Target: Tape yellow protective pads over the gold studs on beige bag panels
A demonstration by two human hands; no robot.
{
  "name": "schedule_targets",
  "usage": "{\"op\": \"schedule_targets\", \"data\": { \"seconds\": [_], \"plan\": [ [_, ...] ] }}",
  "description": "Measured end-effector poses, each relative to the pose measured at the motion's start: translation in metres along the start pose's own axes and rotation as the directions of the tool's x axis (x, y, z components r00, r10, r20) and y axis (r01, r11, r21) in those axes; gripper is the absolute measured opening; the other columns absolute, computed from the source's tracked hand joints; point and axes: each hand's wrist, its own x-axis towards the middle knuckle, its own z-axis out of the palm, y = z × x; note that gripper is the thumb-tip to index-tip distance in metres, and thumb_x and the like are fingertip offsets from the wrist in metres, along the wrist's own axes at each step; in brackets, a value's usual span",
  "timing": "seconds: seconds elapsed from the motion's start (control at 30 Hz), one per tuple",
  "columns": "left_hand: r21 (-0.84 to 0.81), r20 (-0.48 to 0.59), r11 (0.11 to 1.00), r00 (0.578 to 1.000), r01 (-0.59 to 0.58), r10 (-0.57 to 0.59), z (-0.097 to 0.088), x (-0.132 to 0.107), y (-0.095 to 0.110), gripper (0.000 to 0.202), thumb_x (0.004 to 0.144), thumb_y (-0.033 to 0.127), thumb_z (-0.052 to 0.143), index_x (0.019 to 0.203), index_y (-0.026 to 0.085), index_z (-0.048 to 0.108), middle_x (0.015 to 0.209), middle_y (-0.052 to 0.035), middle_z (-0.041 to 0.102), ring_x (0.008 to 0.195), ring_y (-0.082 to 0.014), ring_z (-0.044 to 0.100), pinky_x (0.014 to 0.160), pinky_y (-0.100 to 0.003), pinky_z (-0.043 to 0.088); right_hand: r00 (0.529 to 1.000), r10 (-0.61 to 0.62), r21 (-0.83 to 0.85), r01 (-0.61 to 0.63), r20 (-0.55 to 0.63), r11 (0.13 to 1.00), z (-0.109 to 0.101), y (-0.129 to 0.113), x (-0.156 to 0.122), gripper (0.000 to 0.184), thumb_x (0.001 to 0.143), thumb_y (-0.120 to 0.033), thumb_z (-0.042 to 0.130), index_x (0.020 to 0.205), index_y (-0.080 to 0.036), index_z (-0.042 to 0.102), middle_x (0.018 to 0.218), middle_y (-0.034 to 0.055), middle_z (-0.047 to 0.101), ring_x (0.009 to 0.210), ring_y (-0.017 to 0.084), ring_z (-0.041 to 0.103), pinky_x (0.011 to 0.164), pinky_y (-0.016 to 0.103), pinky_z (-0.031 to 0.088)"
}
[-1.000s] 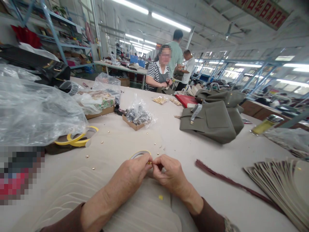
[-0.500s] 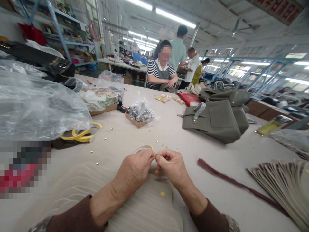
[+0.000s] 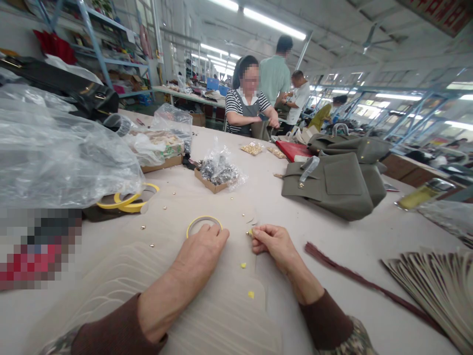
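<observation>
Yellow bits (image 3: 243,265) on sheets (image 3: 207,310) now 2; left hand (image 3: 201,251), right hand (image 3: 274,244) parted.

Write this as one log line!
left hand: at round yellow-edged tape roll; right hand: pinching small yellow piece; nearby: layered beige flat sheets

Up high on the right, a sign (image 3: 441,12) is showing big red Chinese letters. Some are spelling 日清日. The others are looking too blurry or cut off to read.
</observation>
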Motion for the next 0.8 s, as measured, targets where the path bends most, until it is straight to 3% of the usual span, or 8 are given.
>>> {"op": "schedule_targets", "data": {
  "seconds": [0.13,0.43,0.6,0.7,0.8],
  "plan": [
    [-0.028,0.052,0.998,0.997,-0.047,0.048,-0.002,-0.003,0.000,0.025,0.087,0.004,0.038,0.094,0.017,0.058,0.098,-0.0080,0.063,0.094,-0.0239,0.057,0.076,-0.034,0.047,1.000,0.002,-0.101,-0.003,-0.006,0.995,0.003,0.001,-0.001,0.025,0.064,-0.035,0.074,0.069,-0.012,0.067,0.053,-0.0012,0.063,0.041,0.008,0.056,0.044,0.019,0.048],
    [-0.072,0.027,0.994,0.996,-0.082,0.085,0.001,-0.004,-0.005,0.025,0.087,0.005,0.039,0.092,0.017,0.059,0.098,-0.0103,0.064,0.092,-0.0251,0.057,0.076,-0.036,0.047,0.999,-0.003,-0.453,0.021,0.041,0.891,0.003,-0.002,-0.008,0.010,0.071,-0.021,0.061,0.062,-0.015,0.062,0.046,-0.0043,0.054,0.039,0.009,0.051,0.038,0.017,0.041],
    [-0.063,0.019,0.994,0.996,-0.086,0.088,0.006,-0.002,-0.007,0.024,0.089,0.006,0.038,0.094,0.017,0.059,0.097,-0.0090,0.064,0.093,-0.0253,0.058,0.075,-0.036,0.047,0.977,-0.182,-0.685,0.210,0.113,0.697,0.007,-0.004,-0.011,0.016,0.073,-0.018,0.055,0.060,-0.017,0.064,0.052,-0.0001,0.062,0.047,0.012,0.057,0.044,0.020,0.039],
    [-0.065,-0.013,0.993,0.996,-0.094,0.094,0.010,0.000,-0.009,0.026,0.089,0.005,0.036,0.094,0.017,0.058,0.097,-0.0089,0.063,0.090,-0.0243,0.058,0.074,-0.036,0.047,0.959,-0.254,-0.733,0.263,0.126,0.628,0.007,-0.005,-0.012,0.010,0.074,-0.019,0.058,0.074,-0.017,0.068,0.055,-0.0005,0.065,0.049,0.014,0.059,0.050,0.022,0.040],
    [-0.083,-0.032,0.992,0.995,-0.093,0.091,0.011,-0.001,-0.010,0.025,0.090,0.007,0.035,0.093,0.018,0.058,0.096,-0.0089,0.063,0.090,-0.0239,0.058,0.074,-0.035,0.047,0.979,-0.196,-0.665,0.179,0.051,0.725,0.001,-0.004,-0.014,0.020,0.077,-0.026,0.062,0.096,-0.018,0.063,0.050,-0.0050,0.061,0.042,0.013,0.054,0.048,0.022,0.041]
  ]
}}
